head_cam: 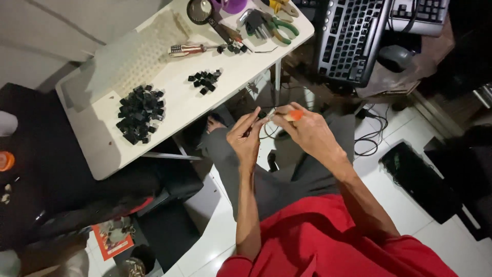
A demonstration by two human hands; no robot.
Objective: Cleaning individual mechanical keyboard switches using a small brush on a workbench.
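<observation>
My left hand [246,134] pinches a small black keycap-like piece [261,115] over my lap. My right hand [306,128] grips a small tool with an orange handle [293,115], its tip at the piece. Both hands meet just off the white table's [102,149] front edge. On the table lie a large pile of black keycaps [139,114] and a smaller group of black keycaps [204,81].
A keyboard frame without caps [138,51], a screwdriver [188,49], a magnifying glass [201,11] and green-handled pliers [279,26] lie on the table. A black keyboard [351,38] leans at the right. Cables [371,136] and a black box [417,179] sit on the tiled floor.
</observation>
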